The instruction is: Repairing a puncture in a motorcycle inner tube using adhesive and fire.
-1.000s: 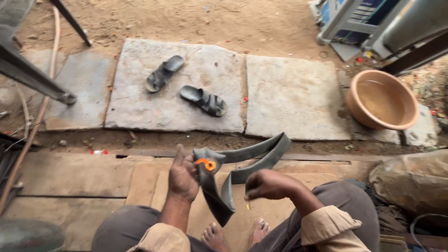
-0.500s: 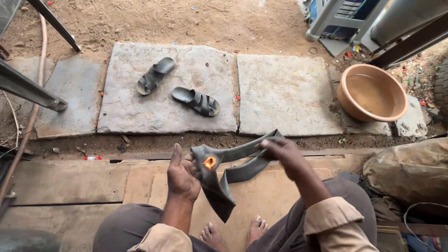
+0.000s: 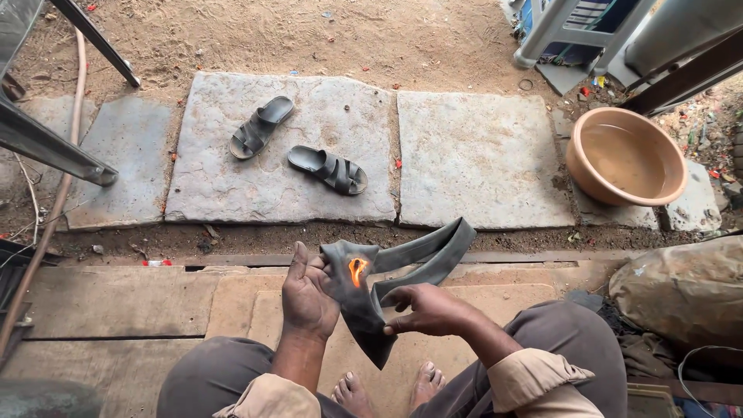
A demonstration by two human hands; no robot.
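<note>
two grey stone slabs (image 3: 476, 159) lie on the sandy ground, a pair of dark sandals (image 3: 298, 147) on the left one. a tan basin (image 3: 625, 155) sits off to the right, beside the slabs. closer in, over the wooden planks (image 3: 116, 298), a folded dark rubber tube (image 3: 402, 267) hangs above the bare feet. left hand (image 3: 308, 298) cups it from behind, fingers wrapped on. right hand (image 3: 429, 310) pinches its edge. small orange flame (image 3: 357, 269) glowing on the rubber.
</note>
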